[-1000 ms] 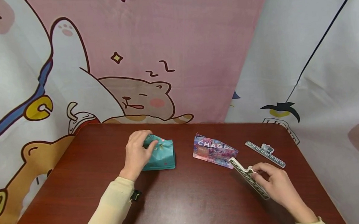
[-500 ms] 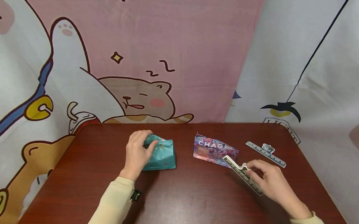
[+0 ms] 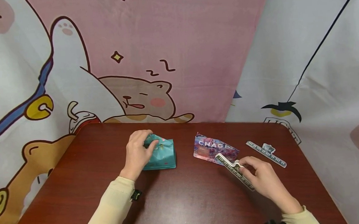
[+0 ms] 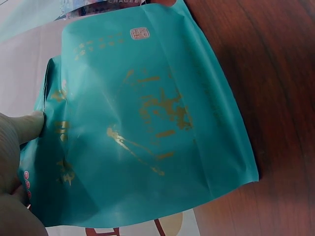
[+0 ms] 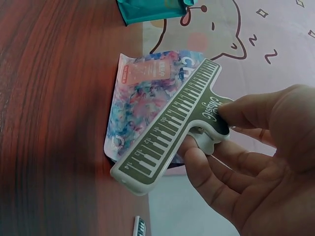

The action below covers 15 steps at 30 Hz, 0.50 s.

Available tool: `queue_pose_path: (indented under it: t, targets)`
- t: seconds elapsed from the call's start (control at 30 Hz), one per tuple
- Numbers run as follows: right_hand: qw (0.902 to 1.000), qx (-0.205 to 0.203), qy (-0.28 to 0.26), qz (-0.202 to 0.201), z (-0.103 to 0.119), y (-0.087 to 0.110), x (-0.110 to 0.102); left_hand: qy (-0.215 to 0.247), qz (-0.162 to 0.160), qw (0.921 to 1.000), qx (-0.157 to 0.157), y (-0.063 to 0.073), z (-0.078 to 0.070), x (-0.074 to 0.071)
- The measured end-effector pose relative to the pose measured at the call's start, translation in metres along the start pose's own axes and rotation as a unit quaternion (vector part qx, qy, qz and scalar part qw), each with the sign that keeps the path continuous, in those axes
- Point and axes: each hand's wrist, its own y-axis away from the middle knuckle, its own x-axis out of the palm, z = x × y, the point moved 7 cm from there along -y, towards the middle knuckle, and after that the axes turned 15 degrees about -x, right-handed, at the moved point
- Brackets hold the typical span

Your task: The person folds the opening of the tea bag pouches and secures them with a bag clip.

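My left hand [image 3: 137,153] pinches the folded top edge of a teal foil pouch [image 3: 164,156] that stands on the table. In the left wrist view the thumb presses on the fold of this pouch [image 4: 133,118], which bears gold print. My right hand [image 3: 262,175] holds a long green-and-white clip [image 3: 233,172] by its handle, between thumb and fingers. Piano keys and the word "Music" are printed on the clip [image 5: 170,128] in the right wrist view. Just beyond it is a pink-and-blue patterned pouch [image 3: 211,147] lettered "CHAGE", partly covered by the clip.
A second long clip [image 3: 266,153] lies at the right of the dark red-brown wooden table [image 3: 179,202]. Behind the table hangs a cloth [image 3: 194,55] with cartoon animals. A dark band [image 3: 135,195] sits at the left wrist.
My right hand has moved left with the clip, nearer the patterned pouch's front. My left hand and the teal pouch have stayed put.
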Motion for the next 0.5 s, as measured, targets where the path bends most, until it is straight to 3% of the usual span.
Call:
queue_pose_path:
  t: [0.5]
  targets:
    - [0.9996,-0.001,-0.027,-0.001,0.005,-0.016,0.015,0.002,-0.004,1.0000,0.001,0.000,0.000,0.000]
